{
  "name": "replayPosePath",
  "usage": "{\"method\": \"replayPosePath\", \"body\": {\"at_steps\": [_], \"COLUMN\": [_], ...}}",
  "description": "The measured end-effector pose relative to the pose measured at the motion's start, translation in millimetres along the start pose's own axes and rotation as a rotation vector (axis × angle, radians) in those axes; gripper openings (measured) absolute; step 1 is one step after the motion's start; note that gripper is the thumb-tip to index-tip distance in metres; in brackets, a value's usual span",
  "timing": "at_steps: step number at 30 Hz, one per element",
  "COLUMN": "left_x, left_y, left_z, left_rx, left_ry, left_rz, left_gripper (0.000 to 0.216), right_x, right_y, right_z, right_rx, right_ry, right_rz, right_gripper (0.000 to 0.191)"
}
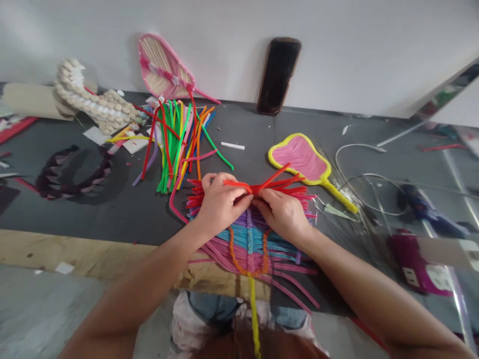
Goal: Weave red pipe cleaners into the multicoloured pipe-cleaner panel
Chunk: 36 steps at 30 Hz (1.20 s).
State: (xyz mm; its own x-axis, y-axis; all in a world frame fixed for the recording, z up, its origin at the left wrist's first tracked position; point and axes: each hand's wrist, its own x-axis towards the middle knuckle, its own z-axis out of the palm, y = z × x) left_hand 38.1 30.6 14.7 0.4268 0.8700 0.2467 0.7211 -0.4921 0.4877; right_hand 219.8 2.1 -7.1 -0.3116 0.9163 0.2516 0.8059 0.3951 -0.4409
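My left hand point(221, 202) and my right hand point(283, 212) meet at the far end of a woven piece made of pipe cleaners. Each hand pinches the red pipe cleaner point(239, 185) near the middle, its two ends pointing up and outward. Below my fingers, rows of purple, blue point(277, 240) and pink pipe cleaners spread sideways from a central spine. An orange twisted strand point(232, 249) curves around the lower part. A yellow twisted stem point(253, 304) hangs from the bottom over the table edge. My fingers hide the exact crossing of the red strand.
A bundle of loose coloured pipe cleaners point(174, 144) lies to the left. A yellow-rimmed pink fan point(299, 157) is at the right, with wires beyond it. A phone point(279, 75) and a pink leaf-shaped fan point(164, 70) lean on the wall. A dark headband point(71, 187) lies far left.
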Motion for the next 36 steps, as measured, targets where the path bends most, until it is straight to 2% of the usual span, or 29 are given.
{"method": "replayPosePath", "body": {"at_steps": [3,5,8,11,16,22,29,36], "left_x": [1,0,0,0,1,2,1,0], "left_y": [0,-1,-2,0,3,-2,-6,-6], "left_z": [-3,-4,-4,-4,-5,-9,-7,-5], "left_rx": [-0.043,-0.061,-0.074,-0.075,-0.071,-0.062,-0.050,-0.041], "left_ry": [-0.018,-0.036,-0.068,-0.055,-0.037,-0.060,-0.081,-0.081], "left_rz": [-0.039,-0.045,-0.032,-0.056,-0.152,-0.132,-0.127,-0.124], "left_gripper": [0.017,0.017,0.020,0.021,0.016,0.009,0.006,0.003], "right_x": [-2,-2,-2,-2,-2,-4,-6,-4], "right_y": [0,-1,-1,-1,6,13,-5,-10], "right_z": [-6,-10,-11,-8,-9,-19,-27,-22], "right_rx": [0.086,0.121,0.119,0.032,-0.050,-0.130,-0.441,-0.421], "right_ry": [0.095,0.166,0.185,0.173,0.189,0.085,0.026,0.031], "right_rz": [-0.074,-0.194,-0.340,-0.330,-0.300,-0.317,-0.314,-0.390], "right_gripper": [0.016,0.019,0.036,0.043,0.028,0.031,0.028,0.025]}}
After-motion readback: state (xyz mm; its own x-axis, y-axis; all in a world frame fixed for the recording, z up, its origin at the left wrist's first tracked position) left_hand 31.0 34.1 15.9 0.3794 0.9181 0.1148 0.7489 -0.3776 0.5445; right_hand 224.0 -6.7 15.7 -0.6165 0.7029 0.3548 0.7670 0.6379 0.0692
